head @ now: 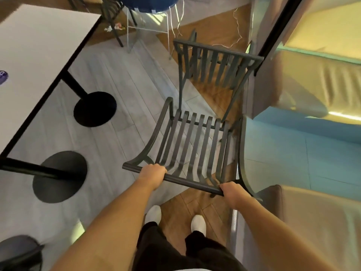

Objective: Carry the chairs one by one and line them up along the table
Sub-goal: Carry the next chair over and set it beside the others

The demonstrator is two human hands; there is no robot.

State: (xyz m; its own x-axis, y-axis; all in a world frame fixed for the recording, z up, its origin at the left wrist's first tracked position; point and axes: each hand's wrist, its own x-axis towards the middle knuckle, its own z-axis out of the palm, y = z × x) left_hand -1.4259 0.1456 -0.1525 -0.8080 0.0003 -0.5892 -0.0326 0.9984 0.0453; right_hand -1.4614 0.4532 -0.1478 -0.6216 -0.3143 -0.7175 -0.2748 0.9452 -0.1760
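Both the left hand [154, 174] and right hand [233, 193] grip the black slatted chair [195, 141] by its top rail, beside the white table [39, 55].

Dark slatted metal chair [197, 141], held by its top rail, seat facing away. White-topped table [37, 55] with black round bases stands to its left.
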